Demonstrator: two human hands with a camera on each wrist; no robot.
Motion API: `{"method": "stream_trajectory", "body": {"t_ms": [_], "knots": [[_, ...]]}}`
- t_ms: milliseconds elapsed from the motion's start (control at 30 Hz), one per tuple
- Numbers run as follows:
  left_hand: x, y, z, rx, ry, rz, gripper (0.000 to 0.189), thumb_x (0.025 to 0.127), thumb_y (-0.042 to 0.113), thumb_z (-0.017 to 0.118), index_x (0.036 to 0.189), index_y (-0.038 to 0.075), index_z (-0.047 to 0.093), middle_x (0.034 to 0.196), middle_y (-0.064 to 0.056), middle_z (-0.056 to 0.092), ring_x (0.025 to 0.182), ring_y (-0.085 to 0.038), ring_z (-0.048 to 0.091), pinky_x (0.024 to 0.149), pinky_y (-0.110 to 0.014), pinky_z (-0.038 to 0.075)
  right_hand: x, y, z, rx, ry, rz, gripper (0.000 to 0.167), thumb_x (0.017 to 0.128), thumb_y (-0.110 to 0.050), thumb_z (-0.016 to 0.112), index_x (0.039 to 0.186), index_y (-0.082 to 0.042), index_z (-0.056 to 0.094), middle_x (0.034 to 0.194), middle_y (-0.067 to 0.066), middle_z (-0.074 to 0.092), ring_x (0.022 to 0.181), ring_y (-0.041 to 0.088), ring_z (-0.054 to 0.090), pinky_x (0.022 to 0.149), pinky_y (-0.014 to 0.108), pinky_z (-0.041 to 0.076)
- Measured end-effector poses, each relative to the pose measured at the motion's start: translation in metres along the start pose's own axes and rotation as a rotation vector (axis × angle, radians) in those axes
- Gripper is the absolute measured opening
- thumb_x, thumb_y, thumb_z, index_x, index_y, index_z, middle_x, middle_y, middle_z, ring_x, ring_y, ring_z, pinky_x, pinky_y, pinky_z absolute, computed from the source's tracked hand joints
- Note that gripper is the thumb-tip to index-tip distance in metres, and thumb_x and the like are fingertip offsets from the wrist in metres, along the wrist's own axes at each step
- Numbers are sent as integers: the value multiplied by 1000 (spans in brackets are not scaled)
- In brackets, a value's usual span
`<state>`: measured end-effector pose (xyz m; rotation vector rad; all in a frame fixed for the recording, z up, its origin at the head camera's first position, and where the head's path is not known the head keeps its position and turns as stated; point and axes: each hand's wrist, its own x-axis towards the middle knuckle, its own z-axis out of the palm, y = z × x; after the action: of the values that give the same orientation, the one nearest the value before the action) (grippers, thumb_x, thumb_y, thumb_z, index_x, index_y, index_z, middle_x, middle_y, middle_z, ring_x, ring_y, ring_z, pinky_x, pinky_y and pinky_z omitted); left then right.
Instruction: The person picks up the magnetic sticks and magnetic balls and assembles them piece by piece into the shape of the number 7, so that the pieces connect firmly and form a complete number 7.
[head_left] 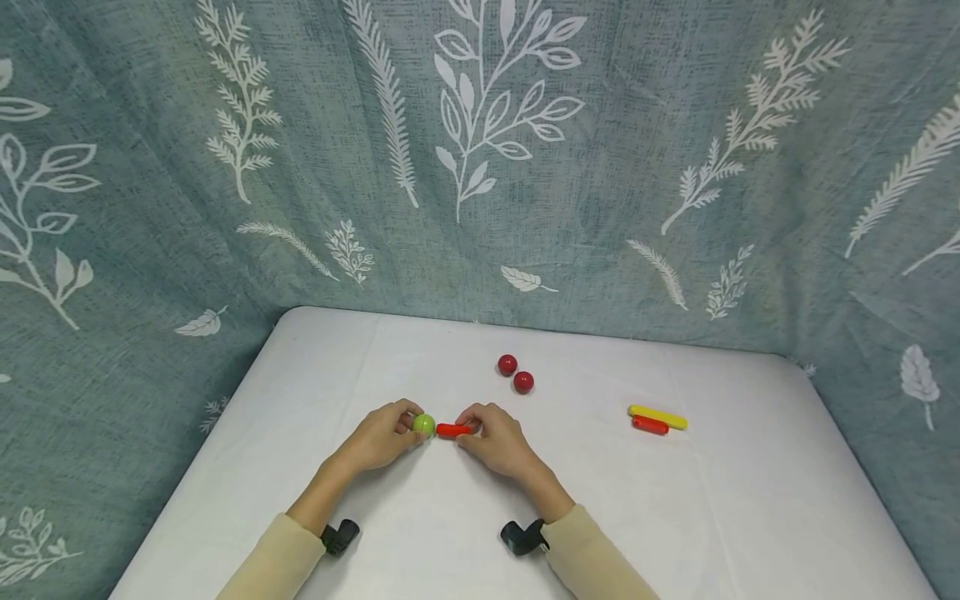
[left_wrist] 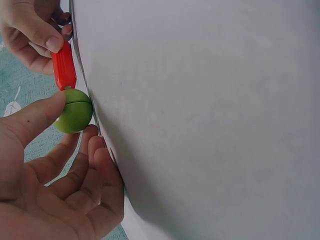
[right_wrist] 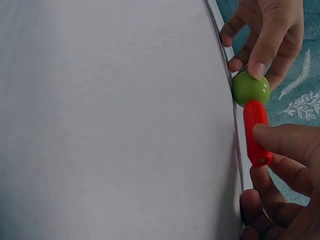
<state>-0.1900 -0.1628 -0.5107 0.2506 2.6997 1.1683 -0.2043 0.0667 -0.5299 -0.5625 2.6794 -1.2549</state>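
Observation:
Between thumb and fingertips, my left hand (head_left: 386,435) pinches a green ball (head_left: 423,425) that has a thin seam round it, seen in the left wrist view. My right hand (head_left: 497,442) holds a short red rod (head_left: 452,431) with thumb on one side and fingers on the other. The rod's far end points at the ball, end right at its surface. In the right wrist view a small hole shows in the near end of the rod, and the ball (right_wrist: 251,90) sits just beyond its other end. Both hands are low over the white table (head_left: 442,517).
Two dark red balls (head_left: 507,365) lie behind the hands, one slightly nearer. Off to the right, a yellow rod (head_left: 663,417) lies alongside a second red rod (head_left: 649,426). A patterned teal curtain (head_left: 600,183) hangs behind and beside the table.

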Motion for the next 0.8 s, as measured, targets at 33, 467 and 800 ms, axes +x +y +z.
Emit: {"method": "stream_trajectory", "body": {"t_ms": [33,467,800], "knots": [[0,0,0,-3,0,4,29,91,15,75,117,7,65,97,-2,63,87,-16,59,76,-38,52,0,0,1,-2,-1,-2,18,88,-14,76,105,-15,70,87,-2,56,72,15,47,62,29,38],[-1,0,0,-18,2,18,28,90,12,75,116,5,65,95,-1,62,86,-16,59,76,-38,51,2,0,4,-10,2,-7,18,88,-15,76,105,-16,70,87,-3,56,71,14,47,61,29,38],[-2,1,-1,-17,-6,12,29,91,13,75,116,5,65,95,-1,62,87,-16,58,78,-38,51,1,-2,3,5,4,4,19,89,-15,76,106,-15,70,88,-1,57,72,15,47,60,28,38]]}}
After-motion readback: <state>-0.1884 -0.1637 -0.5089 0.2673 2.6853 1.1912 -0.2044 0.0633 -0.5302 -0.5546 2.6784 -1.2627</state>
